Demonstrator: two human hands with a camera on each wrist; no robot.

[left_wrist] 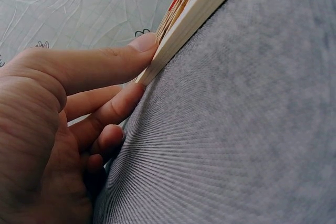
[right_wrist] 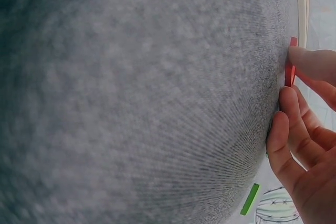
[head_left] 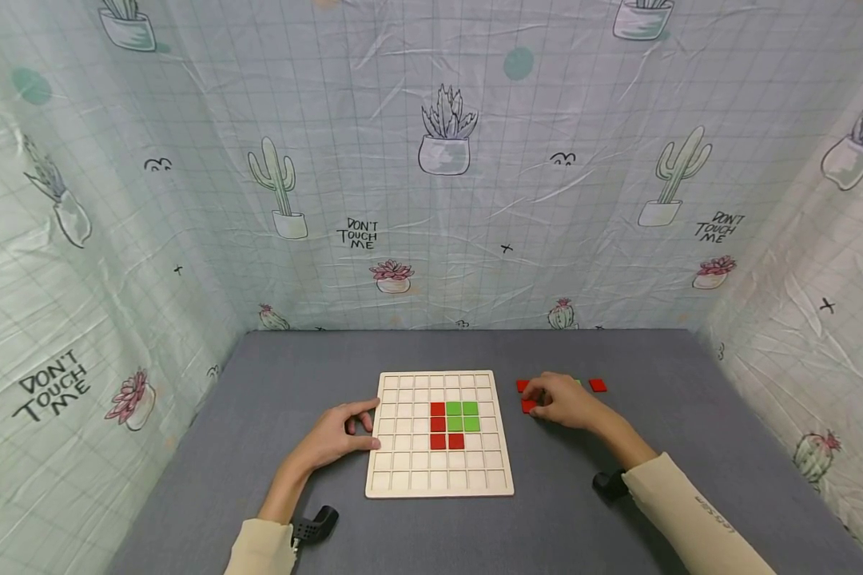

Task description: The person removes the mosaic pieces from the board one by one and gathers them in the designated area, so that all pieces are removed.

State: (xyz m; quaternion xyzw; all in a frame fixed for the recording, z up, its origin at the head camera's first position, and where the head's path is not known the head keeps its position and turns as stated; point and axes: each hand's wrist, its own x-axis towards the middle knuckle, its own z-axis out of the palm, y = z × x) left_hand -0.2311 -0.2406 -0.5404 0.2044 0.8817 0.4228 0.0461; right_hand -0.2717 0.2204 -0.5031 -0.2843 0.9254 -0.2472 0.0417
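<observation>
A pale wooden grid board [head_left: 410,481] lies flat on the grey table. On it, several red tiles [head_left: 438,425] form an L beside a block of green tiles [head_left: 463,416]. My left hand [head_left: 333,435] touches the board's left edge, thumb and index finger apart along it. In the left wrist view, the thumb [left_wrist: 113,66] lies against the wooden rim. Right of the board, my right hand [head_left: 562,401] holds a red tile [head_left: 528,406] at table level with its fingertips. The right wrist view shows this red tile [right_wrist: 290,66] edge-on at the thumb.
Another red tile [head_left: 522,385] lies just behind the right hand's fingers. A green tile [head_left: 578,382] peeks out beyond that hand, and a further red tile [head_left: 598,385] lies to its right. A printed cloth [head_left: 475,216] stands behind the table [head_left: 316,359] and at both sides.
</observation>
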